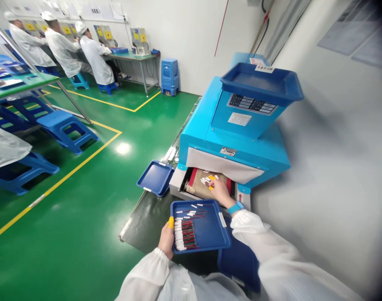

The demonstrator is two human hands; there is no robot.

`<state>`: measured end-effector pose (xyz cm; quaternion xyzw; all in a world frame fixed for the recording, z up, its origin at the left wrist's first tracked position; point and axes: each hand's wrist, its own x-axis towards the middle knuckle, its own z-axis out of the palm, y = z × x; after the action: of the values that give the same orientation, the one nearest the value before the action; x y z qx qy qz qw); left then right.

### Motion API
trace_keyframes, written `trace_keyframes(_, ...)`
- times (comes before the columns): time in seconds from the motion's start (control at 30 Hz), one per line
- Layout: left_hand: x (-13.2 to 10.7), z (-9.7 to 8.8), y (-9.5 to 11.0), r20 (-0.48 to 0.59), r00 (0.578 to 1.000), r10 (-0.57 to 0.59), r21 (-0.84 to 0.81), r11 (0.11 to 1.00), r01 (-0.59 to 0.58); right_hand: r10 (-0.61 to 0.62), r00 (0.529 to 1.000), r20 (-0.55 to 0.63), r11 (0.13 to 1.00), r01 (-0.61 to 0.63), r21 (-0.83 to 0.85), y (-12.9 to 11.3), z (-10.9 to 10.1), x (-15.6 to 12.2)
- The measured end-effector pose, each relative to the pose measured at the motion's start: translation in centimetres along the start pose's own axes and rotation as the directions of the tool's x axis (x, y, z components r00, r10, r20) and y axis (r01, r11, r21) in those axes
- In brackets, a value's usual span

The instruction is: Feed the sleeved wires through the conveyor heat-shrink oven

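Observation:
My left hand [167,239], with a yellow cover on its thumb, grips the left edge of a blue tray [209,238]. Inside it, short red and dark wires with white ends [184,234] lie in a dense row, and several looser ones are spread above them. My right hand [220,190] reaches over the mesh conveyor belt [197,188] at the mouth of a blue machine [200,129]. Yellow covers sit on its fingertips, which are bent together; whatever is between them is too small to make out. Small white pieces [205,180] lie on the belt beside those fingers.
A blue tray [262,85] rests on top of the machine. Other blue trays lie left of the belt [156,177] and under my right forearm [237,259]. Blue stools [63,125] and a green table [27,85] stand left; people in white coats sit at the back.

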<state>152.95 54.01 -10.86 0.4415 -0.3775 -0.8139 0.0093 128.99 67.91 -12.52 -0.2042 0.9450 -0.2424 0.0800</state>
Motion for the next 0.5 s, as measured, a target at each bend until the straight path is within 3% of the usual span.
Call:
trace_keyframes(0.23, 0.4, -0.7, -0.7, -0.013, 1.000, -0.005, -0.001, 1.000, 0.005, 0.018, 1.000, -0.011, 0.996, -0.017, 0.088, 0.3, 0.6, -0.2)
trace_keyframes(0.4, 0.5, -0.9, -0.9, -0.011, 1.000, -0.005, -0.025, 1.000, 0.005, 0.193, 0.957, -0.215, 0.979, -0.174, 0.107, 2.2, -1.2, 0.6)
trace_keyframes(0.5, 0.2, -0.6, -0.7, -0.004, 1.000, -0.019, -0.023, 1.000, 0.019, 0.238, 0.950, -0.201, 0.971, -0.241, 0.009, 2.6, -2.1, 0.9)
